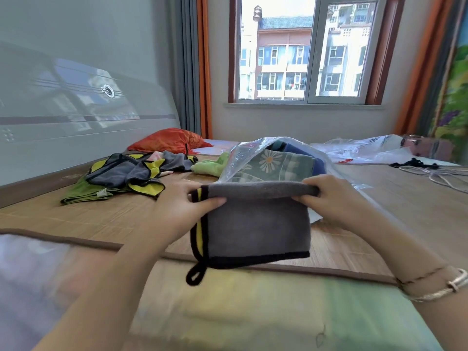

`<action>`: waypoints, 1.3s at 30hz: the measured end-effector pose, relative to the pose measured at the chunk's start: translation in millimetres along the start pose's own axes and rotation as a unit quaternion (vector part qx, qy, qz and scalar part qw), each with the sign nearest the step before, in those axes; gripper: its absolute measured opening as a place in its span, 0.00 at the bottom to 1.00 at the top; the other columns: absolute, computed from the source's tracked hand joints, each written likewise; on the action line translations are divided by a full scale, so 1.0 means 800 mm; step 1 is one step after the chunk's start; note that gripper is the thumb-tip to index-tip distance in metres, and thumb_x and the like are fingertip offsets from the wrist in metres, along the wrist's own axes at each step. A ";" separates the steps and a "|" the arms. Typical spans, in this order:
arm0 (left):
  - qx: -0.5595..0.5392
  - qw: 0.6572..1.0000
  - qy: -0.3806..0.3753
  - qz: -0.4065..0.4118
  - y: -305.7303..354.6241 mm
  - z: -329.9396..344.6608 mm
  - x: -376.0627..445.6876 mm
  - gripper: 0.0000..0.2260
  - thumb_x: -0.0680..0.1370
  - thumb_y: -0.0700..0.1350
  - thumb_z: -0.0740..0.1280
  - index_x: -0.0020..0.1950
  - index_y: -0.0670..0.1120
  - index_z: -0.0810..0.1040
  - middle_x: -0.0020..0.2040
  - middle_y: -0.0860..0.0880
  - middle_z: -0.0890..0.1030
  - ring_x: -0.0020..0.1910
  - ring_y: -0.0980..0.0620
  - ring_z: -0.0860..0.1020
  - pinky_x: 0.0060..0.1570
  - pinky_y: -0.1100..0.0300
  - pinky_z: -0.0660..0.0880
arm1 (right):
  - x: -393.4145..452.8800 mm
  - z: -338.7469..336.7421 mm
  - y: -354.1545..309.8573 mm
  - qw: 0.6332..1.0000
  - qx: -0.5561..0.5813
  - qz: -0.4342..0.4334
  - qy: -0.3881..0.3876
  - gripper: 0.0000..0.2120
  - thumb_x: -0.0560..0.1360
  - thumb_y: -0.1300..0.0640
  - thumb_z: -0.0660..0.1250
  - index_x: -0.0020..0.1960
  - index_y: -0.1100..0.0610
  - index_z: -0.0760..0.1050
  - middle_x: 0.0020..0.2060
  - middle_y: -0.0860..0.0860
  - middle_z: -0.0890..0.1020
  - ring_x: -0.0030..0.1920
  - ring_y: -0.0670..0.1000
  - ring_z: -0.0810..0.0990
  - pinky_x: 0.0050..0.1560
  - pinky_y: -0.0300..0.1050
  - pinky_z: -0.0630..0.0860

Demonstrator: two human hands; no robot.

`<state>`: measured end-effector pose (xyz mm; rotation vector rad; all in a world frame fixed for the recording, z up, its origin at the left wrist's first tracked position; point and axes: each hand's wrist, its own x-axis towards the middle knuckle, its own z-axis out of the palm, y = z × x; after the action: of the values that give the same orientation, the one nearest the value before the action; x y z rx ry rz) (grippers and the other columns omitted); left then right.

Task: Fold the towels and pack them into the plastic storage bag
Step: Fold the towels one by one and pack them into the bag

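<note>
The folded grey microfibre towel with black trim and a yellow inner face hangs in front of me, held up by its top folded edge above the woven bamboo bed mat. My left hand pinches the upper left corner: the thumb lies flat across the grey front, and the other fingers curl round behind the fold. My right hand grips the upper right end of the same edge, thumb on the near side and fingers wrapped over the top of the rolled fold. A small black hanging loop dangles from the towel's lower left corner.

Just behind the towel stands the clear plastic storage bag, its mouth turned toward me; inside it I see a green towel printed with a white daisy and something dark blue behind that. To the left on the mat lies a loose heap of grey, yellow and green towels, with a light green cloth between the heap and the bag. A red-orange pillow rests further back near the pale headboard.
</note>
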<state>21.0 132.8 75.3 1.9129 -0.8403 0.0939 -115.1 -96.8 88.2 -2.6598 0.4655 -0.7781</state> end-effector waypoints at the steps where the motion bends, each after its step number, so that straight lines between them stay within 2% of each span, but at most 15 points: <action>1: -0.008 1.000 -0.002 0.002 0.005 0.012 0.015 0.05 0.70 0.51 0.75 0.44 0.53 0.84 0.48 0.52 0.83 0.52 0.52 0.79 0.58 0.49 0.74 | 0.011 -0.003 0.009 1.000 0.005 0.022 0.005 0.14 0.75 0.52 0.67 0.31 0.48 0.72 0.25 0.44 0.74 0.32 0.49 0.76 0.34 0.43 0.69; 5: 0.233 0.969 0.082 0.020 0.010 0.079 0.093 0.16 0.71 0.61 0.70 0.54 0.55 0.82 0.69 0.51 0.69 0.68 0.45 0.65 0.67 0.52 0.58 | 0.069 0.006 0.047 0.964 0.199 0.177 -0.006 0.05 0.80 0.58 0.61 0.48 0.55 0.75 0.20 0.50 0.77 0.19 0.50 0.77 0.23 0.39 0.74; 9: 0.341 0.935 0.096 0.016 -0.008 0.124 0.158 0.12 0.76 0.59 0.66 0.57 0.59 0.80 0.77 0.50 0.57 0.74 0.39 0.55 0.73 0.39 0.48 | 0.122 0.047 0.073 0.861 0.426 0.279 -0.020 0.08 0.82 0.59 0.59 0.60 0.58 0.69 0.33 0.58 0.84 0.29 0.52 0.84 0.29 0.43 0.81; 12: 0.398 0.907 0.117 0.070 -0.030 0.135 0.197 0.13 0.77 0.58 0.64 0.60 0.60 0.77 0.78 0.49 0.52 0.74 0.40 0.56 0.71 0.37 0.51 | 0.176 0.087 0.089 0.840 0.484 0.239 0.054 0.11 0.81 0.60 0.60 0.62 0.62 0.67 0.44 0.61 0.84 0.39 0.54 0.85 0.40 0.46 0.82; 14: 0.392 0.902 0.132 0.122 -0.045 0.138 0.209 0.16 0.76 0.55 0.67 0.63 0.58 0.74 0.78 0.49 0.53 0.68 0.41 0.68 0.66 0.40 0.65 | 0.206 0.113 0.094 0.873 0.446 0.181 0.078 0.22 0.79 0.59 0.64 0.69 0.61 0.61 0.53 0.58 0.82 0.50 0.52 0.82 0.54 0.48 0.79; 16: 0.332 0.920 0.125 0.166 -0.060 0.140 0.211 0.20 0.74 0.45 0.71 0.65 0.54 0.72 0.77 0.51 0.59 0.55 0.44 0.79 0.48 0.48 0.78 | 0.217 0.140 0.094 0.932 0.347 0.103 0.017 0.41 0.77 0.55 0.67 0.78 0.53 0.42 0.67 0.54 0.75 0.64 0.51 0.75 0.64 0.42 0.69; 18: 0.308 0.925 0.098 0.200 -0.078 0.141 0.209 0.30 0.71 0.34 0.69 0.70 0.54 0.68 0.75 0.55 0.64 0.41 0.46 0.82 0.33 0.54 0.79 | 0.212 0.171 0.096 0.980 0.187 0.018 -0.059 0.54 0.74 0.50 0.70 0.74 0.44 0.25 0.75 0.56 0.62 0.72 0.55 0.66 0.69 0.43 0.63; 21: 0.296 0.922 0.078 0.238 -0.087 0.141 0.208 0.42 0.66 0.29 0.68 0.75 0.56 0.63 0.70 0.56 0.71 0.27 0.50 0.79 0.25 0.65 0.69 | 0.207 0.212 0.110 0.986 -0.097 -0.097 -0.093 0.52 0.72 0.36 0.65 0.73 0.41 0.25 0.78 0.54 0.41 0.77 0.57 0.40 0.76 0.58 0.46; 23: 0.290 0.918 0.083 0.259 -0.081 0.140 0.203 0.43 0.61 0.28 0.72 0.73 0.52 0.68 0.61 0.53 0.80 0.25 0.53 0.77 0.26 0.71 0.62 | 0.215 0.232 0.119 0.965 -0.211 -0.130 -0.084 0.45 0.73 0.31 0.55 0.74 0.44 0.27 0.77 0.52 0.36 0.76 0.57 0.34 0.75 0.61 0.42; 25: 0.269 0.921 0.080 0.271 -0.077 0.145 0.202 0.41 0.61 0.29 0.71 0.72 0.52 0.70 0.53 0.53 0.84 0.28 0.53 0.79 0.29 0.72 0.63 | 0.232 0.246 0.120 0.956 -0.252 -0.129 -0.081 0.42 0.73 0.30 0.48 0.76 0.47 0.32 0.77 0.54 0.37 0.77 0.58 0.35 0.75 0.61 0.39; 27: 0.244 0.922 0.071 0.293 -0.075 0.153 0.196 0.38 0.62 0.30 0.66 0.70 0.52 0.72 0.48 0.52 0.84 0.33 0.53 0.80 0.30 0.69 0.68 | 0.260 0.260 0.114 0.960 -0.249 -0.094 -0.085 0.40 0.72 0.31 0.44 0.78 0.49 0.45 0.78 0.55 0.47 0.77 0.59 0.42 0.74 0.59 0.38; 30: 0.220 0.924 0.060 0.306 -0.090 0.146 0.192 0.36 0.60 0.31 0.62 0.68 0.51 0.75 0.54 0.53 0.84 0.46 0.55 0.78 0.44 0.73 0.68 | 0.311 0.283 0.095 0.963 -0.241 -0.046 -0.115 0.34 0.74 0.36 0.45 0.75 0.52 0.60 0.74 0.56 0.62 0.74 0.58 0.55 0.75 0.55 0.48; 34: 0.207 0.942 0.039 0.263 -0.100 0.122 0.206 0.36 0.66 0.28 0.63 0.71 0.53 0.71 0.63 0.53 0.79 0.57 0.56 0.74 0.48 0.82 0.63 | 0.317 0.293 0.088 0.966 -0.237 -0.063 -0.083 0.39 0.75 0.36 0.56 0.78 0.52 0.49 0.77 0.56 0.51 0.76 0.60 0.45 0.75 0.59 0.42; 37: 0.197 0.954 0.020 0.226 -0.095 0.120 0.208 0.35 0.70 0.28 0.60 0.72 0.56 0.68 0.70 0.57 0.71 0.63 0.55 0.75 0.57 0.64 0.74 | 0.287 0.273 0.090 0.963 -0.240 -0.105 -0.068 0.40 0.76 0.33 0.53 0.79 0.51 0.40 0.78 0.54 0.43 0.77 0.59 0.39 0.75 0.59 0.40; 39: 0.198 0.955 0.018 0.219 -0.095 0.119 0.201 0.33 0.72 0.29 0.60 0.71 0.57 0.70 0.73 0.59 0.67 0.67 0.57 0.72 0.61 0.63 0.72 | 0.260 0.253 0.086 0.965 -0.224 -0.114 -0.074 0.36 0.78 0.35 0.51 0.78 0.50 0.40 0.78 0.53 0.44 0.78 0.56 0.41 0.76 0.58 0.44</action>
<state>160.3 -8.4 35.8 2.0465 -1.2840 0.6033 150.0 -196.1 -5.8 -3.2104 0.3282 -0.5821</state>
